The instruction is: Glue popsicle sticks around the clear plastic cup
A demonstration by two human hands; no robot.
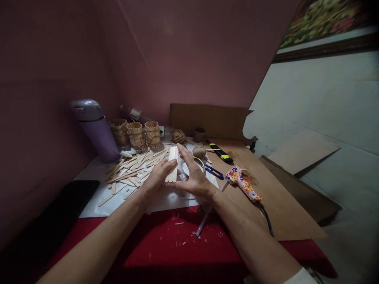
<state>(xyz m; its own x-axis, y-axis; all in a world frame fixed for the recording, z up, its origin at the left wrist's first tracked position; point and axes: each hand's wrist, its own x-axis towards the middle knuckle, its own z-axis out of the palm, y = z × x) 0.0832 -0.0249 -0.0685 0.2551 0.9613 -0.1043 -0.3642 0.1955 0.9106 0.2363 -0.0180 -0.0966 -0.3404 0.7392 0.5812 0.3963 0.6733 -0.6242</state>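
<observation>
A few flat wooden craft sticks [173,163] stand side by side between my hands, their long sides together. My left hand [160,173] grips them from the left, its thumb across their front. My right hand [194,175] spans them from the right, with a fingertip at the top end and the thumb at the bottom end. Left of my hands a loose pile of craft sticks [130,173] lies on white paper [89,207]. Partly behind my right hand are a ring-shaped roll [203,163] and a blue cutter [214,171].
A flowered glue gun [242,183] with a black cord lies on brown board [284,213] at right, near a black-yellow cutter [219,152]. Twine balls [179,136], a small pot [199,134], stick-covered cups [152,134] and a purple bottle [99,136] stand behind. Scraps dot the red cloth [154,244].
</observation>
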